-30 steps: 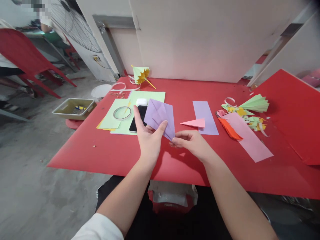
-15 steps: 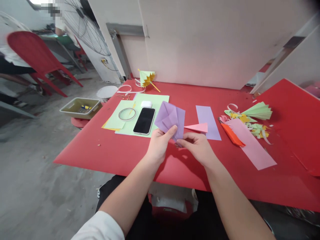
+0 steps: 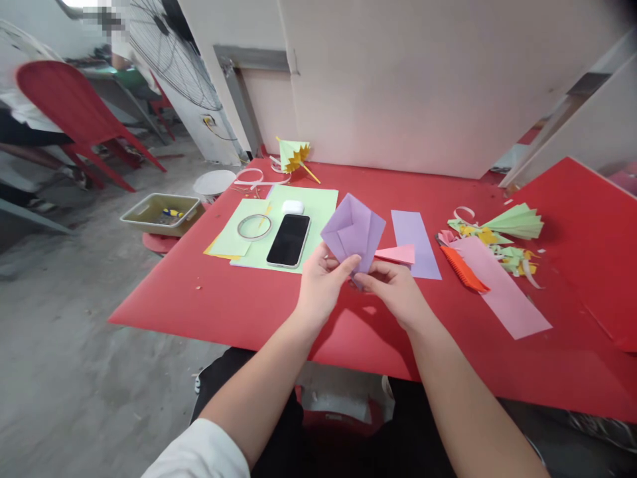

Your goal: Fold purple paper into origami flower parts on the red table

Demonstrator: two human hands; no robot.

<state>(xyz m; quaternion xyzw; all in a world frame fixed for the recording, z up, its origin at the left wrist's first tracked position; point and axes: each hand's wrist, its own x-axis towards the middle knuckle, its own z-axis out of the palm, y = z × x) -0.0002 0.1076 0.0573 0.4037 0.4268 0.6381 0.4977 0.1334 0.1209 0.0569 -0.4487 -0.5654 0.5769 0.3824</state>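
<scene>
A creased, folded sheet of purple paper [image 3: 354, 226] is held up over the red table [image 3: 259, 312], its pointed end downward. My left hand [image 3: 326, 279] grips it near the lower left, thumb on top. The fingertips of my right hand [image 3: 391, 285] pinch its bottom point. Just behind my right hand lies a folded pink paper wedge [image 3: 398, 253], overlapping a flat purple strip [image 3: 418, 242]. To the left, a phone [image 3: 288, 240] and a white earbud case [image 3: 293, 207] rest on light green paper [image 3: 321, 199].
A roll of tape [image 3: 254, 227] lies on green sheets. A small paper umbrella [image 3: 294, 157] stands at the back. On the right are an orange-handled cutter [image 3: 464, 271], a pink strip [image 3: 507, 292] and paper scraps. A bin [image 3: 162, 214] sits left of the table; a person sits beyond.
The purple paper has turned and shifted slightly right and upward, its folded face showing more fully. My left hand has moved slightly right with it, while the right hand stays at the bottom point.
</scene>
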